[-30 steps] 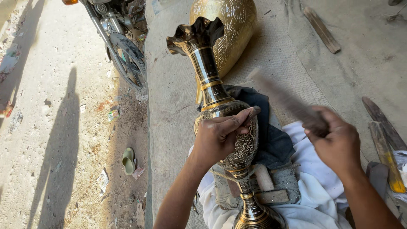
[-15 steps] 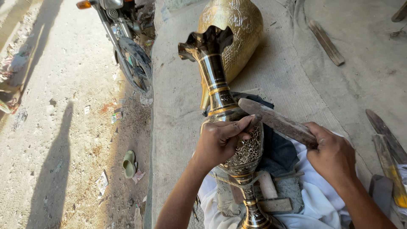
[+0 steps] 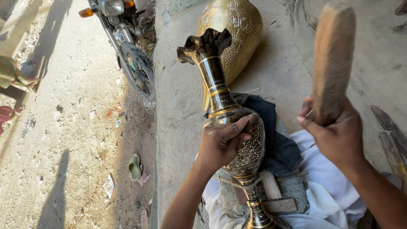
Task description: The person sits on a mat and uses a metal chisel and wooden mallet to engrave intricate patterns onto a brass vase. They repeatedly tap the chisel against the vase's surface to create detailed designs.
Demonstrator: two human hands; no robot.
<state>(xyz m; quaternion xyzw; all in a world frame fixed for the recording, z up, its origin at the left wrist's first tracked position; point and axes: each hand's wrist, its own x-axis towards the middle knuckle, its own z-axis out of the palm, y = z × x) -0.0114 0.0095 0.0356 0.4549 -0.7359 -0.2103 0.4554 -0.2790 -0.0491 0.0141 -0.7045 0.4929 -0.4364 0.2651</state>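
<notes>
A tall engraved brass vase [image 3: 220, 99] with a fluted mouth lies tilted across my lap, neck pointing away. My left hand [image 3: 222, 142] rests on its round belly, fingers pinched on a small tool tip pressed to the metal. My right hand [image 3: 335, 131] grips a flat wooden mallet [image 3: 333, 59] raised upright, well above and to the right of the vase.
A larger golden engraved vessel [image 3: 237, 29] lies behind the vase on the concrete ledge [image 3: 178, 110]. A dark cloth [image 3: 275, 140] and white cloth [image 3: 322, 182] sit under the work. A motorcycle [image 3: 127, 46] and a green sandal [image 3: 135, 166] are on the dirt ground at left. Metal tools [image 3: 392, 140] lie at right.
The wooden mallet has swung up from lying against the vase beside my left hand to a raised upright position. My left hand stays on the vase belly.
</notes>
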